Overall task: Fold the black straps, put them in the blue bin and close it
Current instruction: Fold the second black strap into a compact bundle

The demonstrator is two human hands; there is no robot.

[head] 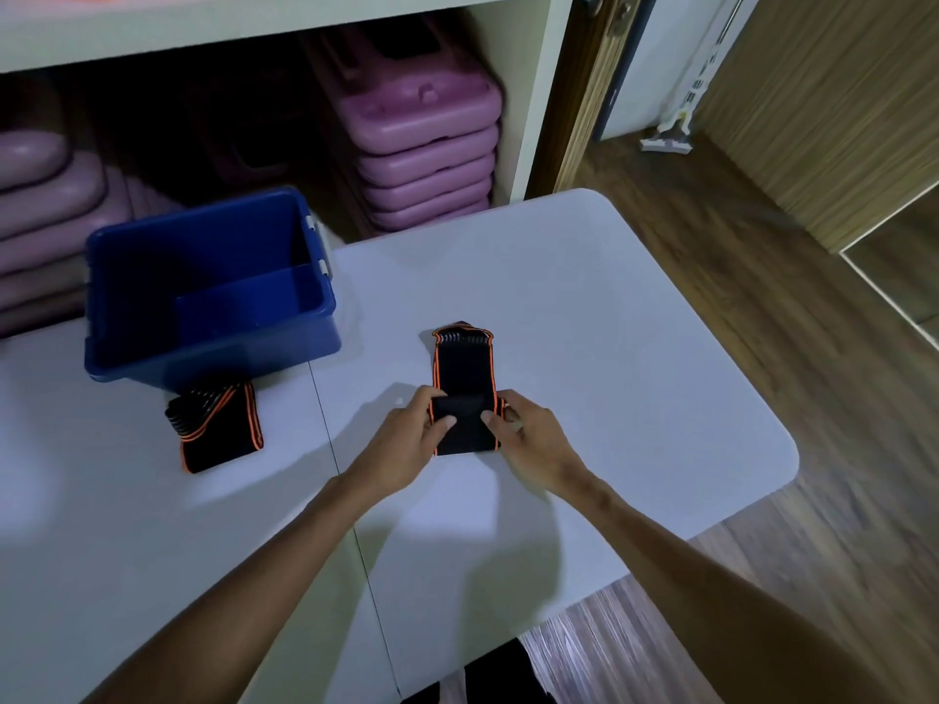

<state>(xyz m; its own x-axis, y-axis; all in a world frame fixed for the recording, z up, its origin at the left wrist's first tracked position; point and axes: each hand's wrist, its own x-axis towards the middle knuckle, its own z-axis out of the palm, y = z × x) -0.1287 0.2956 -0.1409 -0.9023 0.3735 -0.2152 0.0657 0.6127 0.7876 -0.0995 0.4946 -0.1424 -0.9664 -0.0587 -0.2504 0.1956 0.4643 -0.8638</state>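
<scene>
Grip closed: your left hand (406,439) and right hand (528,439) pinch black strap (463,388) on table (609,348); blue bin (203,292) open.

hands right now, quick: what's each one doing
Left hand: closed on the near end of the black strap being folded on the table.
Right hand: closed on the same strap's near end.

No readable text in front of me.

Nothing I can make out carries a word, number or logo: not the open blue plastic bin (203,297), nor the black orange-edged strap (462,378) under my fingers (447,421).
</scene>
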